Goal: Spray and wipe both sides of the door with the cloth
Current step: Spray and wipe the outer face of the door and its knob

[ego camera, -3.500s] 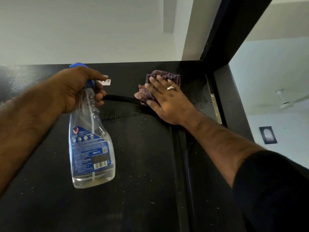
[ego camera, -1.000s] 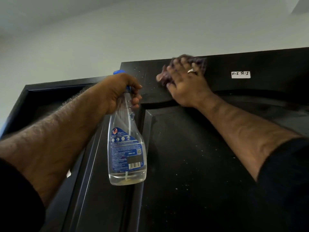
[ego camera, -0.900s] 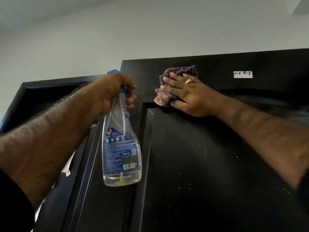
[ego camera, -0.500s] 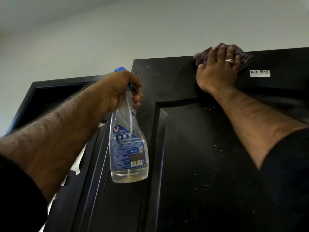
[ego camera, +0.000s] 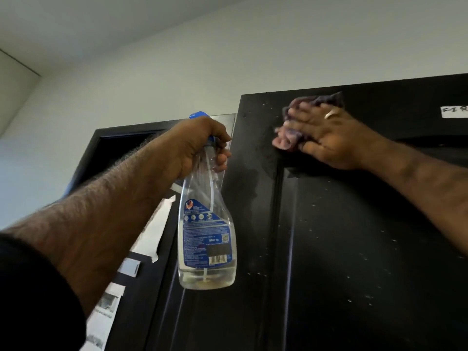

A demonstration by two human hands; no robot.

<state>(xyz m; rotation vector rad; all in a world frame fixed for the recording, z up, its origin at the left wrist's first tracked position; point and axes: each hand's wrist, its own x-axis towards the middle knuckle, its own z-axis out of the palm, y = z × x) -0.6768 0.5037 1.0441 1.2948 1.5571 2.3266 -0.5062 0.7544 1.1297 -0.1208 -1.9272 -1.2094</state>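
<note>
Since half a second ago, the right hand (ego camera: 326, 138) has slid its cloth (ego camera: 298, 122) leftward and lower. At centre, the left hand (ego camera: 200, 145) grips the spray bottle (ego camera: 206, 239); upper right, flat fingers press cloth against the black door (ego camera: 354, 249).

The right hand (ego camera: 329, 138) was motion-blurred and covered most of the cloth (ego camera: 316, 101), leaving only its upper and left folds showing. A white label (ego camera: 454, 111) near the door's (ego camera: 354, 249) top edge was cut off by the picture's right edge. The left hand (ego camera: 197, 145) hid the spray bottle's (ego camera: 206, 236) trigger. The print on the bottle's label was too small to read.
</note>
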